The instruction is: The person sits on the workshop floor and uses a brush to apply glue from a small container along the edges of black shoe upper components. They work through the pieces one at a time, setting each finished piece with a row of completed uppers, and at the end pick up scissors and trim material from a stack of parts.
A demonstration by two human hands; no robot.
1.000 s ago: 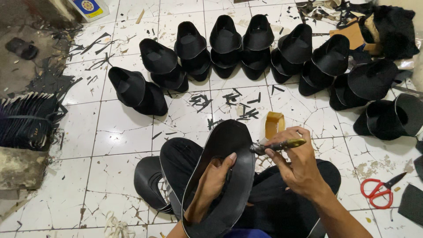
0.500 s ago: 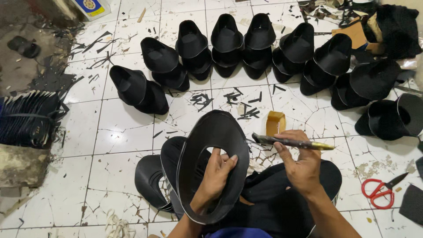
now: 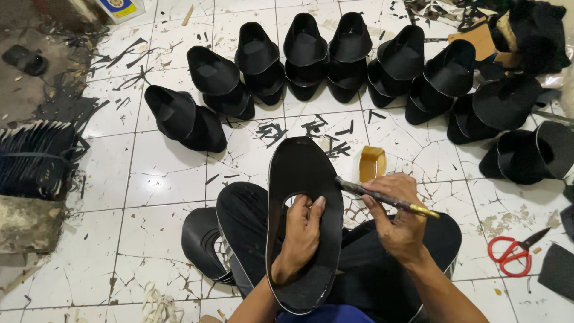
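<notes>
At the far left, a bundle of thin black strips (image 3: 33, 158) is being kept on the dirty floor edge. Further in, an arc of black hats (image 3: 311, 60) is being stood across the white tiled floor (image 3: 161, 173), with black offcuts scattered among them. A black oval hat brim (image 3: 302, 179) is being held upright over the lap, its cut-out centre being gripped by the left hand (image 3: 302, 236), whose fingers are curled through the opening. Just right of it, a brush (image 3: 385, 196) is being pinched between the closed fingers of the right hand (image 3: 400, 218), its tip seemingly touching the brim's edge. An amber glue pot (image 3: 372, 162) is being kept just behind. Red scissors (image 3: 515, 251) are lying at the right.
</notes>
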